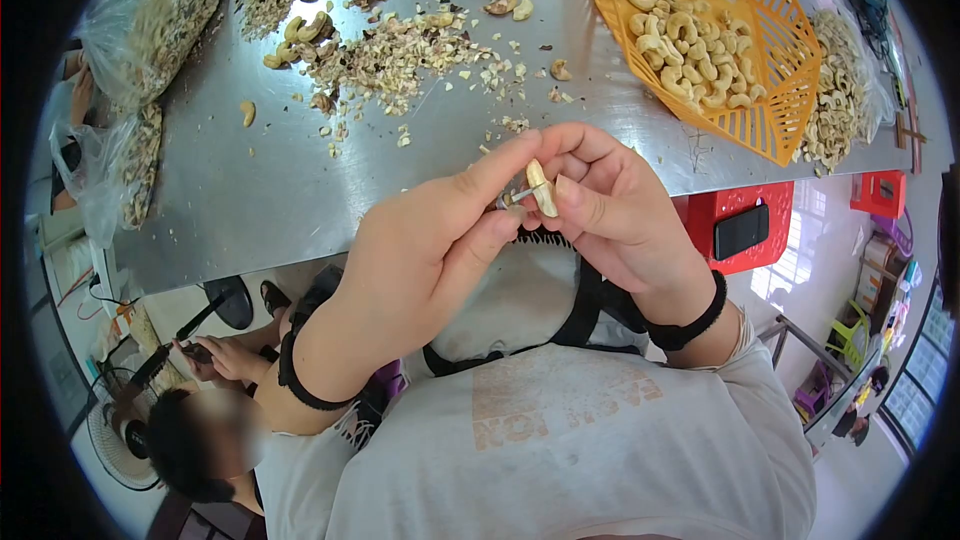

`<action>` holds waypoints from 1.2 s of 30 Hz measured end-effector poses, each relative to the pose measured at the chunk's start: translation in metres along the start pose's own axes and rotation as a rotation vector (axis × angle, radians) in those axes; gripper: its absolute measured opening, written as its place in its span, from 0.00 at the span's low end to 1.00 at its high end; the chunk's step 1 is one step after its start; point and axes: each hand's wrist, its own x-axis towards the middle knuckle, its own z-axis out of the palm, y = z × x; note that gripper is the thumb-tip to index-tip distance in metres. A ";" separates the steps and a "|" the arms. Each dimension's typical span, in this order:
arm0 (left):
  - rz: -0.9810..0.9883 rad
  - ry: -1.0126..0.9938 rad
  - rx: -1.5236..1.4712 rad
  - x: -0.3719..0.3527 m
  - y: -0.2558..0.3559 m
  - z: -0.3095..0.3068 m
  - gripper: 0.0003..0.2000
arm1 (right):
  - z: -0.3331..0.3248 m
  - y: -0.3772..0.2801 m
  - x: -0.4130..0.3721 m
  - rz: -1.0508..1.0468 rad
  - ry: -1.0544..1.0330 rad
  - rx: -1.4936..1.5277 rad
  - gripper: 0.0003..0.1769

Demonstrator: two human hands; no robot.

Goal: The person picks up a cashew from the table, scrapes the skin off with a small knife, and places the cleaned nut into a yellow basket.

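My left hand [425, 230] is closed, its thumb and fingers pinching a small metal tool [507, 200] with a thin shaft. Most of that tool is hidden by the fingers. Its tip meets a pale cashew nut [541, 189], which my right hand [615, 195] pinches between thumb and fingers. Both hands are close together over the near edge of the metal table [250, 200]. Beyond them lies a heap of cashew skin scraps and nut bits [400, 55], with a few brownish cashews [305, 30] at its left side.
An orange plastic basket [780, 130] of peeled cashews stands at the back right, beside a bag of more cashews [840, 90]. Filled plastic bags [175, 30] line the left edge. A phone [741, 230] rests on a red stool [703, 230]. Another person [205, 440] sits at lower left.
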 end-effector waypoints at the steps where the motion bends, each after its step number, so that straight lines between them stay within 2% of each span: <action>1: 0.052 -0.006 0.057 0.000 -0.001 -0.001 0.17 | 0.000 0.000 0.000 -0.011 0.001 -0.003 0.10; 3: 0.105 -0.012 0.113 -0.001 -0.004 0.000 0.18 | 0.001 -0.001 0.000 0.001 -0.008 -0.004 0.11; 6: 0.101 -0.009 -0.006 -0.002 -0.005 -0.001 0.17 | -0.002 0.002 -0.002 -0.003 -0.006 -0.042 0.11; 8: -0.200 -0.075 -0.340 -0.003 0.000 -0.008 0.16 | -0.003 0.002 -0.002 -0.019 0.006 -0.080 0.11; 12: -0.148 0.003 -0.417 -0.003 -0.003 -0.002 0.16 | 0.002 -0.001 -0.002 -0.081 -0.017 -0.189 0.10; 14: -0.265 0.076 -0.507 -0.001 0.001 -0.002 0.11 | 0.005 -0.001 -0.003 -0.113 -0.006 -0.246 0.10; 19: -0.229 0.080 -0.450 -0.002 -0.007 0.000 0.07 | 0.009 0.002 -0.005 -0.236 0.033 -0.510 0.11; 23: -0.252 0.095 -0.448 -0.001 0.000 -0.002 0.07 | 0.009 0.004 -0.006 -0.290 0.043 -0.517 0.11; 25: -0.236 0.109 -0.486 -0.002 0.001 -0.002 0.07 | 0.008 0.003 -0.006 -0.338 0.082 -0.632 0.11; 32: -0.178 0.108 -0.577 -0.002 0.002 -0.003 0.07 | 0.009 0.000 -0.008 -0.362 0.094 -0.627 0.11; 33: -0.177 0.107 -0.576 -0.002 0.001 -0.002 0.07 | 0.008 -0.004 -0.008 -0.412 0.121 -0.657 0.11; 35: -0.139 0.292 -0.447 -0.001 -0.001 0.000 0.08 | 0.004 -0.012 -0.008 -0.577 0.217 -0.683 0.13; 36: -0.132 0.292 -0.442 -0.001 -0.001 -0.002 0.08 | 0.005 -0.023 -0.008 -0.650 0.291 -0.741 0.13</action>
